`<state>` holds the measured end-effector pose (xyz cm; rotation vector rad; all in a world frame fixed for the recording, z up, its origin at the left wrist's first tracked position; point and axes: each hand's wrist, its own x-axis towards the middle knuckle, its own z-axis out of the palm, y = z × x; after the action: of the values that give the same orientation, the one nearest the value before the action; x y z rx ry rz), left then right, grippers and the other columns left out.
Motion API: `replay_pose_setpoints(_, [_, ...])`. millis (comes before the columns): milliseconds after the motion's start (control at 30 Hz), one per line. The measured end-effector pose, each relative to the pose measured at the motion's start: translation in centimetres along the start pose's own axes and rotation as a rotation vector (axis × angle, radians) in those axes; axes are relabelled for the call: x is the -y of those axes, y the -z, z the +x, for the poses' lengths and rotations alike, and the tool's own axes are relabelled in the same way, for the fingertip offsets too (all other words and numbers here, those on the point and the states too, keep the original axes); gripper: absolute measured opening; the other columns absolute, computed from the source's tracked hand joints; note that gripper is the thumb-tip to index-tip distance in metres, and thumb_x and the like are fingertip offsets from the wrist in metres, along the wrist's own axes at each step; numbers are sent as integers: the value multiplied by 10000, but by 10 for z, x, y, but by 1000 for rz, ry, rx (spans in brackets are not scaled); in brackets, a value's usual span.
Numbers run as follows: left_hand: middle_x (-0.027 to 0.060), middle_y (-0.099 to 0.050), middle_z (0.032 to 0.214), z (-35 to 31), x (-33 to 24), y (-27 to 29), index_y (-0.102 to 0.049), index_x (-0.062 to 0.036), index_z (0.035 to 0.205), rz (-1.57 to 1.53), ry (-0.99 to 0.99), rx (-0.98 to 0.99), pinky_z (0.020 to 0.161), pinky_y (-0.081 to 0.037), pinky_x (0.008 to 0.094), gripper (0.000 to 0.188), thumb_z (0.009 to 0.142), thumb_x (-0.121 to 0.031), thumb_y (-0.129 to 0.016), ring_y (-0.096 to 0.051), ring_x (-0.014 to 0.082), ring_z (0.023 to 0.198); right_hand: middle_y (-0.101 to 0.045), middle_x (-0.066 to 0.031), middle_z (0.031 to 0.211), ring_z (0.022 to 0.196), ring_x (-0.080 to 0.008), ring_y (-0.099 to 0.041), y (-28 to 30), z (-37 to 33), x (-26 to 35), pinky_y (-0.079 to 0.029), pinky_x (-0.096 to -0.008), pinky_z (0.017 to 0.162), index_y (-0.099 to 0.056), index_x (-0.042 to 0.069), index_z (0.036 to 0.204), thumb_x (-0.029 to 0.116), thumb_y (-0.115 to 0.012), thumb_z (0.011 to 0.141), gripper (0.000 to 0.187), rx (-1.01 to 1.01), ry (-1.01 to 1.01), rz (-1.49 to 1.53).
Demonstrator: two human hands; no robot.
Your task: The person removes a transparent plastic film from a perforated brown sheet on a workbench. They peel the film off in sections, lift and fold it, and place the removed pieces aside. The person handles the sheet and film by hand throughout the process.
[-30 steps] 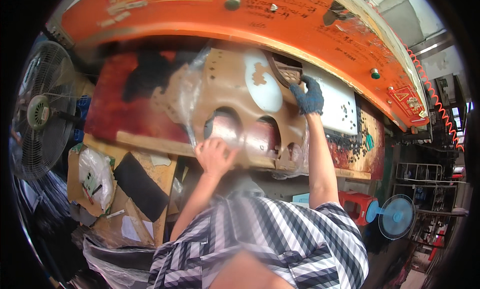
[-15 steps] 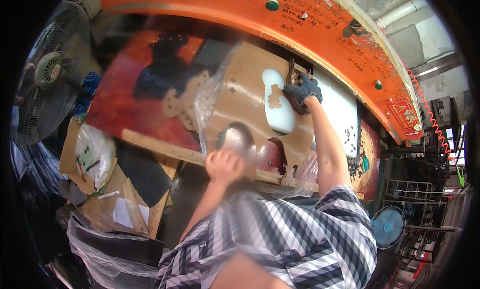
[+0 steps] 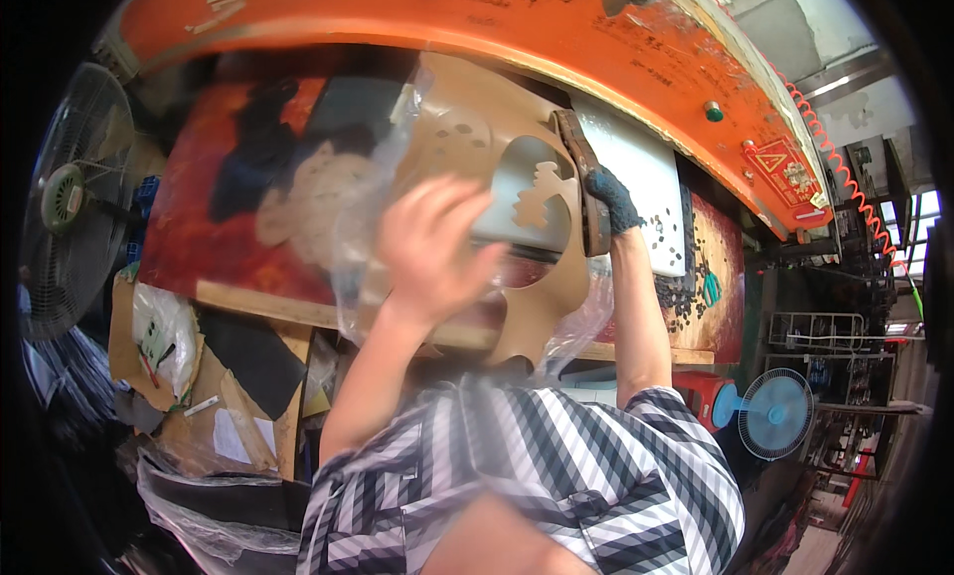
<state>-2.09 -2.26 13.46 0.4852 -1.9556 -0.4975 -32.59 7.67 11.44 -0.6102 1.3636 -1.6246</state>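
Observation:
My right hand, in a dark glove, grips a brown cutting die. This long, narrow, curved frame stands along the right edge of a tan sheet. Large rounded cut-outs open in the sheet, and a white board shows through one and beside it. My bare left hand, smeared by motion, hovers over the sheet's near left part with its fingers apart and nothing visible in them. Clear plastic film lies by the sheet's left side.
An orange machine beam spans the far side. Dark scraps and green-handled scissors lie on the right. Left stands a large fan, with a cardboard box below it; a blue fan stands at lower right.
My left hand has risen from the sheet's near edge to over the sheet. The die has turned more side-on in my right hand, and the sheet has shifted and flexed. The view has moved too.

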Motion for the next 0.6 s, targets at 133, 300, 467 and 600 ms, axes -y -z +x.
replay_pose_setpoints(133, [99, -306, 1510, 53, 6, -94, -430, -187, 1410, 244, -101, 390, 1090, -230, 540, 756, 779, -539, -652, -244, 302, 1410, -637, -168, 1122, 949, -262, -646, -3, -6, 8, -528, -332, 850, -521, -33, 1283, 238, -651, 777, 588, -3, -10, 42])
replay_pose_setpoints(300, [37, -241, 1561, 23, 78, -111, -364, -243, 1457, 592, 205, 821, 1130, -116, 591, 803, 792, -626, -598, -176, 277, 1448, -654, -159, 1042, 934, -250, -647, 3, -26, 28, -558, -340, 798, -521, -1, 1299, 236, -680, 744, 625, 191, 196, 600])
replay_pose_setpoints(467, [41, -304, 1532, 23, 97, -114, -399, -234, 1441, 405, 224, 824, 1116, -77, 617, 815, 776, -674, -569, -196, 256, 1441, -656, -148, 1018, 905, -239, -647, 45, -51, 45, -556, -332, 775, -527, 1, 1292, 225, -676, 742, 612, -78, 181, 503])
replay_pose_setpoints(600, [137, -432, 1438, 75, 50, -112, -439, -92, 1398, -371, 489, 511, 1130, -190, 495, 848, 714, -491, -742, -357, 290, 1360, -658, -140, 999, 882, -230, -647, 72, -62, 36, -555, -325, 756, -532, 3, 1286, 215, -673, 740, 602, -158, 166, 513])
